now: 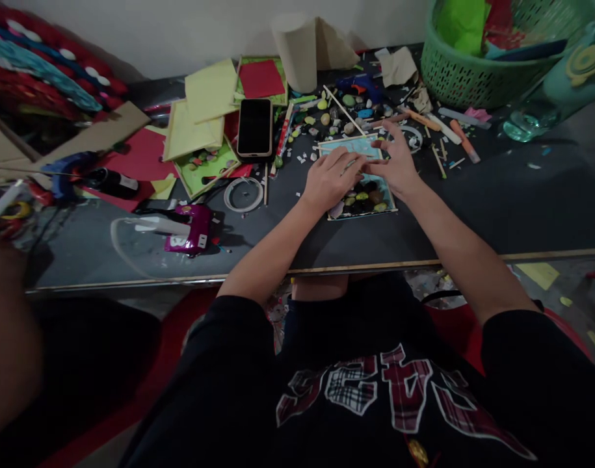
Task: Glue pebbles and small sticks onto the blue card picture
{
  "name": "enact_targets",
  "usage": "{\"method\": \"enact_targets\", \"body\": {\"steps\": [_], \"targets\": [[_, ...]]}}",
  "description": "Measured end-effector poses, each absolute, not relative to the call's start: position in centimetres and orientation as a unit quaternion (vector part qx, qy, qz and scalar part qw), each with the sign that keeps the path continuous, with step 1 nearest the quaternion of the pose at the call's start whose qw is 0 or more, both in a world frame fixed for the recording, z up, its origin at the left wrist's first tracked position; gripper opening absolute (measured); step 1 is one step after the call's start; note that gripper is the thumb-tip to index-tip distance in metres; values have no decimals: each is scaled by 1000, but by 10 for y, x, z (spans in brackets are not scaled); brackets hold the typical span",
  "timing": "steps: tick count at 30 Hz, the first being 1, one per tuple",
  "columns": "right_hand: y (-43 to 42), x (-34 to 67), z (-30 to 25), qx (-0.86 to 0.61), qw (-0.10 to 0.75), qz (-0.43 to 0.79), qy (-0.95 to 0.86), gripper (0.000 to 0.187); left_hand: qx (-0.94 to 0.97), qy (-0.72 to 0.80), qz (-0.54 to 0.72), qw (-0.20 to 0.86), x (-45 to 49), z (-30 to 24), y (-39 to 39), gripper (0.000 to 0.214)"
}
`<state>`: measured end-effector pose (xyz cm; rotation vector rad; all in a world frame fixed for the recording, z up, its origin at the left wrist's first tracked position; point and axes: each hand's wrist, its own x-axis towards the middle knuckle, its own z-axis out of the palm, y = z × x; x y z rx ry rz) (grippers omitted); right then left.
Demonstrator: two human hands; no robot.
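A light blue card [344, 148] framed with thin wooden sticks lies on the table, under both my hands. Dark, yellow and brown pebbles [363, 198] cover its near part. My left hand [333, 174] rests over the left side of the card with its fingers bent together. From the right reaches my right hand [398, 161], its thumb and a finger pinched close to my left fingertips, the other fingers curved apart. Whatever lies between the fingertips is too small or hidden to make out. One loose stick [343, 109] leans just beyond the card.
Scattered pebbles [325, 119], a blue glue gun [360, 84] and markers [465, 141] lie behind. A green basket [453, 81] and bottle [536, 107] stand right. Left are a phone [255, 128], framed cards [194, 133], a tape ring [243, 195] and a purple device [190, 229]. Another person's arm [7, 338] is far left.
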<state>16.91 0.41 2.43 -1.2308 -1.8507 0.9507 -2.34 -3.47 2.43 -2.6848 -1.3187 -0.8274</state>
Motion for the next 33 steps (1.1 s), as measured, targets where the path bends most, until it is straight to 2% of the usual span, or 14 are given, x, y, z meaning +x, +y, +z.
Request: {"method": "enact_targets", "body": {"steps": [4,8,11,16,22,26,33], "targets": [[3,168,19,-487,380,368,-695,102,-872,-418,-256,17,-23,19,-31,40],[17,171,1,-468,397,400,-681,100,-866,-418,-275,-1,-22,12,-27,46],[31,173,-13,-449,445,426,-647,93,-822,-440,-359,-34,-22,5,-22,53],[39,176,-14,-417,502,400,-644,84,-733,-420,-506,-174,-31,-13,-2,59],[16,167,9,-370,474,459,-655,70,-720,-329,-530,-305,-32,-25,11,50],[3,160,22,-355,469,470,-658,61,-724,-305,-525,-327,-29,-23,8,50],[2,158,23,-357,478,446,-668,62,-738,-294,-516,-321,-28,-18,4,48]]}}
